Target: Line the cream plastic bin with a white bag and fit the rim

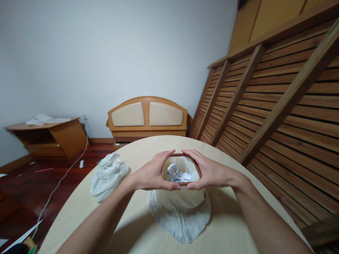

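A small trash bin (pixel 180 199) stands on the round table, lined with a thin white plastic bag (pixel 182 222) whose edge spreads over the tabletop in front. Around its mouth runs a brown rim ring (pixel 180 154). My left hand (pixel 156 171) grips the ring from the left, and my right hand (pixel 205 171) from the right; thumbs are at the near side, fingers at the far side. Crumpled paper (pixel 173 171) lies inside the bin. Whether the ring is fully seated on the bin I cannot tell.
Left on the pale round table (pixel 140 148) sits a bunched white plastic bag (pixel 107 176). Beyond are a low wooden desk (pixel 66 137), a headboard (pixel 147 130) and a leaning slatted wooden panel (pixel 265 116). A cable (pixel 63 178) crosses the dark red floor.
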The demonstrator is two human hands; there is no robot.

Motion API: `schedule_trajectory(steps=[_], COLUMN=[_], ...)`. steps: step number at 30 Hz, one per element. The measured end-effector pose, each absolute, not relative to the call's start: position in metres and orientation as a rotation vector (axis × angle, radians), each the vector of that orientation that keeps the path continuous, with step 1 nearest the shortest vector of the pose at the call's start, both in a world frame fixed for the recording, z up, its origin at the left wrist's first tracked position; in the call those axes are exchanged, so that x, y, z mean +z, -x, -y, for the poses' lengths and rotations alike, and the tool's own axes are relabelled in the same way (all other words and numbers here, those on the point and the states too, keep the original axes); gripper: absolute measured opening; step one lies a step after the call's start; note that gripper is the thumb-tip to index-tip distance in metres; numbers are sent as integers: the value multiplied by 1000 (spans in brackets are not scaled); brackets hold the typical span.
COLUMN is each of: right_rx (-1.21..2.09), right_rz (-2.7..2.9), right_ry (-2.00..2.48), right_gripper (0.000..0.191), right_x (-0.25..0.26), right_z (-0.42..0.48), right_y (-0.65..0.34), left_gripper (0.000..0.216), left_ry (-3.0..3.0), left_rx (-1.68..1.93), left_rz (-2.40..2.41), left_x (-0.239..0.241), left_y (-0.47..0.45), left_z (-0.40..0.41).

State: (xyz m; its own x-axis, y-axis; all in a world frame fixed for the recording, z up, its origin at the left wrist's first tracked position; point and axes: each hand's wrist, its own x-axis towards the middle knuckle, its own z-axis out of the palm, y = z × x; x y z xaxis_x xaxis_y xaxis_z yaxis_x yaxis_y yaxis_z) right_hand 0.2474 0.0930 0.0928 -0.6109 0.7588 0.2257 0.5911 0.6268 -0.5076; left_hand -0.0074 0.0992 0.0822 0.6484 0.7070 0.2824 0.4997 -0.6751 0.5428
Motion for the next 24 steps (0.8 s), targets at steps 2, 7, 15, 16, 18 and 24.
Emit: schedule_trajectory(steps=[2,7,15,16,18,24], right_rx=[538,544,574,577,583,531], right_rz=[2426,2407,2410,2412,2418,2440], right_ry=[1033,981,936,964,1035,1038], right_gripper=[105,100,96,100,110,119], right_x=[93,92,90,89,88,82], right_z=[-93,-95,-95,-95,-96,-100], right_y=[-247,-246,-246,-246,-247,-246], left_gripper=[109,110,111,111,111,105], left_ry=[-2443,-2434,-2450,-2451,-2448,-2444], left_rx=[680,690,674,676,687,725], left_rz=[-946,-947,-965,-962,-949,-900], left_x=[83,84,84,83,83,83], left_y=[7,6,5,5,5,4], left_z=[-99,-98,-99,-99,-99,-98])
